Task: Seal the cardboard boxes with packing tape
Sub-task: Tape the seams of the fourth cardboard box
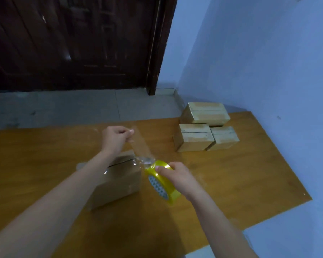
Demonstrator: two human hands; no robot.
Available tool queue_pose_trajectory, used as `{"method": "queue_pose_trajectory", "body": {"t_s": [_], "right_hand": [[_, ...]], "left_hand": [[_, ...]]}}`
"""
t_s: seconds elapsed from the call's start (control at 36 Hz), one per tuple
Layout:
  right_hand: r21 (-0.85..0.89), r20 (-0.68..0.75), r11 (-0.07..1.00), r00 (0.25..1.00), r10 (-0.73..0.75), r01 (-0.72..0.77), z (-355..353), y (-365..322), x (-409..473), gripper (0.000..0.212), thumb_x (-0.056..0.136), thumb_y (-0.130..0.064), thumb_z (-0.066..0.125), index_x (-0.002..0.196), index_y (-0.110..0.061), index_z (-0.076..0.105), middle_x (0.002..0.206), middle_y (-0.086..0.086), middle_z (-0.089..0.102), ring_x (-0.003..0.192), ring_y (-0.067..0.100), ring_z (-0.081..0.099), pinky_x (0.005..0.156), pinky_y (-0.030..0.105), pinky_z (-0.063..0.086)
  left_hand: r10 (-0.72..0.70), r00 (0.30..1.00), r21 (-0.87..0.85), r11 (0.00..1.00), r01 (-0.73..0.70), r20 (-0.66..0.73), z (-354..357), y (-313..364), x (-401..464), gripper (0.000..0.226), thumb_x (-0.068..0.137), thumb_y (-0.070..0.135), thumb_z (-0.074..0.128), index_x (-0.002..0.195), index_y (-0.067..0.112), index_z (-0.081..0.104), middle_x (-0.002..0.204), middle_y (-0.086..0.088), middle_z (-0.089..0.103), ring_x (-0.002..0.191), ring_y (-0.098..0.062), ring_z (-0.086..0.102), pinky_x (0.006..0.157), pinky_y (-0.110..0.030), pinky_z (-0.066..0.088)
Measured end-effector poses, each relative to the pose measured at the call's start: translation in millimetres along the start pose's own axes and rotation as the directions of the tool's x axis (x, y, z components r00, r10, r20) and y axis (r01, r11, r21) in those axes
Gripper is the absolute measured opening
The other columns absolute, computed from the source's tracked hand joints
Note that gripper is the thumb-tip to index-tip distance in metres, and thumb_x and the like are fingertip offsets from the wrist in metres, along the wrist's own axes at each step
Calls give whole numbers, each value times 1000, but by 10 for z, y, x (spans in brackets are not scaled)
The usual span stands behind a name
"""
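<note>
A: What takes up most of the view?

B: A dark wooden door (73, 43) at the back, a blue wall (259, 62) on the right, and a wooden table (231, 183) running toward the corner.

A: And on the table?

B: A stack of three boxes (205, 127) at the far right end, near the wall, one sitting atop two that touch side by side. Their tops look taped already. Nearer the person lies a single box (117, 183), partly hidden by the left forearm, with its flap seam still showing as a dark slit.

A: The hands?

B: The right hand (179, 178) grasps a yellow tape roll (162, 181), fingers curled over its rim, just right of the near box. The left hand (117, 137) is raised beyond that box, pinching the free end of a clear strip (140, 146) between thumb and fingers.

A: How does the strip run?

B: From the left hand down to the roll, above the box's far right corner. It is crumpled where it meets the roll.
</note>
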State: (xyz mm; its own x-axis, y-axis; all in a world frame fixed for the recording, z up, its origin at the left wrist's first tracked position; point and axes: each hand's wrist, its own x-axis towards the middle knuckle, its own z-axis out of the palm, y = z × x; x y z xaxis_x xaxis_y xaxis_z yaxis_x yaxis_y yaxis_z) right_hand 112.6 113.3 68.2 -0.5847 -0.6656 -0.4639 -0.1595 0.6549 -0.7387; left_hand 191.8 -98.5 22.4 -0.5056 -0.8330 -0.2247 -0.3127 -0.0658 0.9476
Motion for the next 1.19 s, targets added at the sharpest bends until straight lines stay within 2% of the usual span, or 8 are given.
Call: {"method": "queue_pose_trajectory", "body": {"t_s": [0.14,0.28,0.61,0.72,0.92,1.0,1.11,1.19], "right_hand": [[65,107,998,994,-25,18,217,97,-70,27,92,-35,60,69,-22,56,57,-11,53,55,3,51,54,21,38],[164,119,985,993,27,-47,415,283,-135,19,93,-37,58,79,-25,58,71,-8,59,70,11,58,67,29,47],[164,59,982,995,82,-91,601,511,-245,35,89,-45,59,93,-11,64,80,9,68,74,26,64,71,45,52],[155,59,984,995,78,-86,644,495,-222,54,76,-63,53,94,-13,65,89,9,69,84,26,65,77,43,51],[211,90,966,987,135,-151,692,494,-222,40,90,-49,56,100,-11,65,93,11,70,88,28,66,80,44,52],[230,83,957,983,161,-177,755,540,-209,72,74,-70,56,115,-12,62,109,8,68,103,24,64,93,46,50],[246,99,947,977,189,-208,775,587,-208,61,79,-62,58,115,-13,62,110,5,68,105,22,63,96,46,49],[239,105,950,978,179,-200,770,621,-223,56,81,-62,59,111,-15,63,106,4,69,102,21,64,93,45,50]], "left_hand": [[1,1000,54,999,-1,7,53,-328,-46,5,85,13,70,82,10,73,74,-2,67,77,-14,57,74,-27,41],[-23,1000,133,991,20,17,91,-476,-89,9,84,20,72,88,14,76,79,-2,70,80,-17,63,77,-27,46],[-12,997,346,937,40,-82,186,-534,-271,22,86,45,65,96,29,76,96,5,74,96,-19,63,72,-29,44],[-6,997,365,930,35,-79,185,-530,-257,23,87,46,63,98,30,75,99,6,73,98,-21,63,76,-31,48],[-27,998,415,908,50,-62,184,-501,-272,24,87,48,61,100,33,74,106,8,71,101,-20,61,70,-27,42],[-63,997,442,894,75,-42,175,-478,-282,25,89,48,59,102,32,74,106,7,71,101,-20,61,67,-27,38],[-174,984,526,841,129,36,170,-460,-244,26,89,48,59,99,29,74,101,6,69,96,-19,59,64,-27,39],[-341,935,469,845,258,99,157,-460,-125,26,86,40,65,91,16,75,99,0,67,93,-23,58,78,-34,49]]}}
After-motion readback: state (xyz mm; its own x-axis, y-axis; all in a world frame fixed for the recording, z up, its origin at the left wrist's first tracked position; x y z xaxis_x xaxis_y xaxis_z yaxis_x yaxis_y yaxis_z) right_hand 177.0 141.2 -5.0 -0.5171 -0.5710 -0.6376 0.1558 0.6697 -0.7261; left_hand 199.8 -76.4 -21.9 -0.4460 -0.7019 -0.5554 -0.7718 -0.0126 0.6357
